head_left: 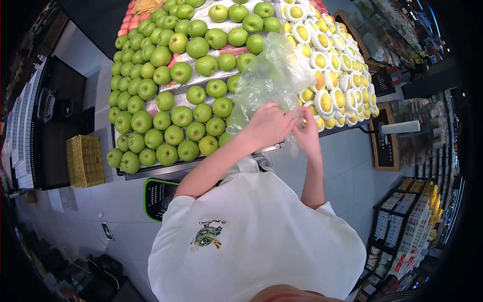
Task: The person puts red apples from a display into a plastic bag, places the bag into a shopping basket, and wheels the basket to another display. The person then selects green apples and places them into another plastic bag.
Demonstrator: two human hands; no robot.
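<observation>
A clear plastic bag [271, 70] spreads over the front of the fruit display, between the green apples [182, 116] and the yellow fruit in white foam nets [326, 102]. My left hand [271, 125] holds the bag's lower edge, its fingers bent towards the right. Close beside it, my right hand [306, 132] pinches the same edge, fingertips nearly meeting those of the left. A loose end of the bag hangs below my fingers. Through the film, some green apples show faintly.
A yellow woven basket [84, 161] stands at the left. Below the display's front edge is a black basket with a green rim [158, 198]. A white roll [400, 127] sticks out at the right, near a chalkboard sign [386, 143]. Stocked shelves [397, 226] fill the lower right.
</observation>
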